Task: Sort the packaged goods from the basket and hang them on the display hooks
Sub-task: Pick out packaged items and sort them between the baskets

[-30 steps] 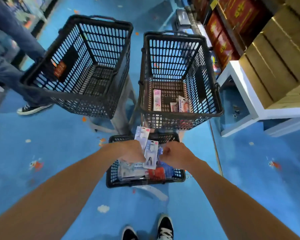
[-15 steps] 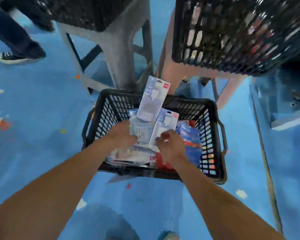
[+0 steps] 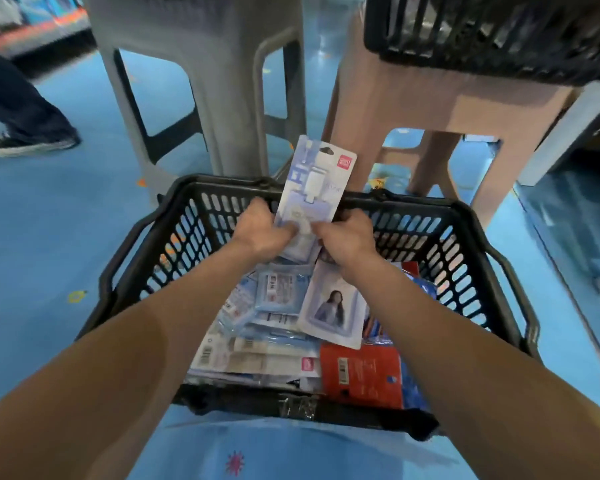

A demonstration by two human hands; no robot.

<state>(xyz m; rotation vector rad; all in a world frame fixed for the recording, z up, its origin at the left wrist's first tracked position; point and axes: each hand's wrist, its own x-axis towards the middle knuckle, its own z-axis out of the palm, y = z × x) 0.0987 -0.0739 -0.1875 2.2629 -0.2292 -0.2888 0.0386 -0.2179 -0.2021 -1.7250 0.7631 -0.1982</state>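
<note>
Nearest to us, our two bare forearms reach forward and down, drawing together over one black mesh basket (image 3: pixel 257 401) that sits on the blue floor (image 3: pixel 49 244). Inside it we count one red pack (image 3: pixel 361 375) at the near right, a loose pile of pale blue and white packs (image 3: pixel 257 327) too overlapped to number, and one photo-card pack (image 3: pixel 333 306) lying on top, right under our right wrist; whether that hand touches it we cannot tell.

Further out, above the far half of the basket, our left hand (image 3: pixel 257 226) and right hand (image 3: pixel 347 237) meet knuckle to knuckle. Both sets of fingers are curled tight, pinching the bottom end of a single carded pack (image 3: pixel 317 178), the left from its left edge and the right from its right edge. That pack stands nearly upright, leaning a little to the right, its top rising well clear of the fingers and past the basket's far rim. It is pale blue with a small red label at the top right corner.

Beyond the rim stand two plastic stools side by side: one grey stool (image 3: pixel 215 64) on the left and one brown stool (image 3: pixel 413 98) on the right. A second black basket (image 3: pixel 482 29) rests on the brown one. At far left we see another person's trouser leg and dark shoe (image 3: pixel 25 143) on the floor.
</note>
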